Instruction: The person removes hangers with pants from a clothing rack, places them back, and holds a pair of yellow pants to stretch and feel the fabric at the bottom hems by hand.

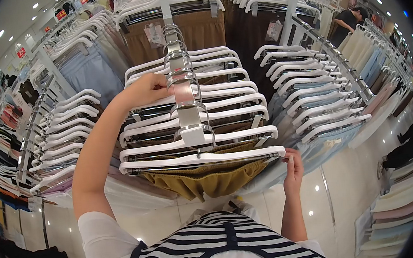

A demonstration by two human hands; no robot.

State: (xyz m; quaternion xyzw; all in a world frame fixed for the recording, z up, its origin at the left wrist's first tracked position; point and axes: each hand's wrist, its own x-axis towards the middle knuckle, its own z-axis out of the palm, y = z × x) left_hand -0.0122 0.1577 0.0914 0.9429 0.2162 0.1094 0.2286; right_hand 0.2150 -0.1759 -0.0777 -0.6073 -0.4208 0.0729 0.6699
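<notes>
Side hangers [320, 95] flank; metal rail [181, 92] blocks the middle. Olive garment [204, 180] on front hanger [242, 154]; right hand [293, 166] at its end, can't tell if pinching. Left hand [146, 90] curled at rail, fingertips hidden, grip unclear.

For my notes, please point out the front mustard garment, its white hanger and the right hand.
Front mustard garment [204, 180]: head view, middle of fabric.
White hanger [214, 158]: head view, near middle of bar.
Right hand [294, 164]: head view, middle.
</notes>
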